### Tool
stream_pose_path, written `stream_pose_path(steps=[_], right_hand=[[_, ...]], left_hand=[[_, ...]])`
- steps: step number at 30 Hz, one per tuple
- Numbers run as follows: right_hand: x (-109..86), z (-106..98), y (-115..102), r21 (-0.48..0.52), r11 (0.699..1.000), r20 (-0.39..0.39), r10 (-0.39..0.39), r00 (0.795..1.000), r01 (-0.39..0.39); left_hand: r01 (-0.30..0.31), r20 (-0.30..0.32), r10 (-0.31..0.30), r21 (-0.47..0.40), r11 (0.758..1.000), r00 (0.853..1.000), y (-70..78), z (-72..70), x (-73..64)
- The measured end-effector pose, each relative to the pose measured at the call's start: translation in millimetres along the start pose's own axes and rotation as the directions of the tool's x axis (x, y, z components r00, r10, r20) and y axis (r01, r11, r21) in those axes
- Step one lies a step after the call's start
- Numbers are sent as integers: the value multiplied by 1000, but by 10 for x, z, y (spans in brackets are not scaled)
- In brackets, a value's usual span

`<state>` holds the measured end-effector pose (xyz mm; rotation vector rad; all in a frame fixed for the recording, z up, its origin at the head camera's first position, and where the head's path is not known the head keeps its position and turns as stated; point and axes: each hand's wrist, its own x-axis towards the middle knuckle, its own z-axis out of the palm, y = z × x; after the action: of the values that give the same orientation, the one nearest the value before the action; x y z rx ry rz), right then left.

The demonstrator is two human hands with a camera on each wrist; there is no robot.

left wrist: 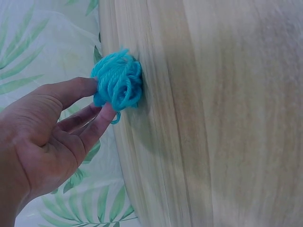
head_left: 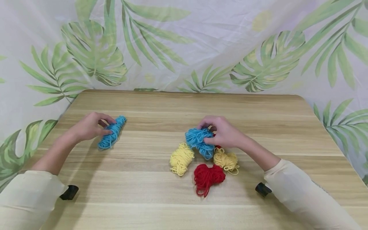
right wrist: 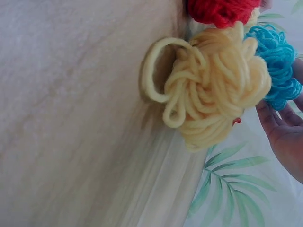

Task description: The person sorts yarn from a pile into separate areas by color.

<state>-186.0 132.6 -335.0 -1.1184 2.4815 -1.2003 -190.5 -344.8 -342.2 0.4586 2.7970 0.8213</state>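
My left hand [head_left: 91, 127] pinches a long blue yarn skein [head_left: 112, 135] between thumb and fingers on the left of the table. In the left wrist view the skein [left wrist: 118, 80] shows end-on, loops outward. Farther right, my right hand [head_left: 224, 131] grips a second, bunched blue yarn skein [head_left: 199, 140] with thumb in front and fingers behind. That skein hangs just above two yellow ones, a pale skein [head_left: 181, 159] to its left and a deeper yellow skein [head_left: 225, 159] to its right. The latter fills the middle of the right wrist view, in front of the blue yarn [right wrist: 274, 66].
A red yarn skein [head_left: 209, 177] lies nearest the front of the group, one loop trailing. More red yarn [head_left: 217, 147] peeks out under my right hand, mostly hidden. The wooden table [head_left: 143, 191] ends at a leaf-print cloth [head_left: 212, 48] behind.
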Motion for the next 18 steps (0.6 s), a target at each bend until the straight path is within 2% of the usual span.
stream_pose_path(steps=[18], right_hand=[[121, 7, 0, 54, 999, -46, 9, 999, -6]], left_hand=[[8, -2, -8, 11, 1000, 1000, -1, 12, -2]])
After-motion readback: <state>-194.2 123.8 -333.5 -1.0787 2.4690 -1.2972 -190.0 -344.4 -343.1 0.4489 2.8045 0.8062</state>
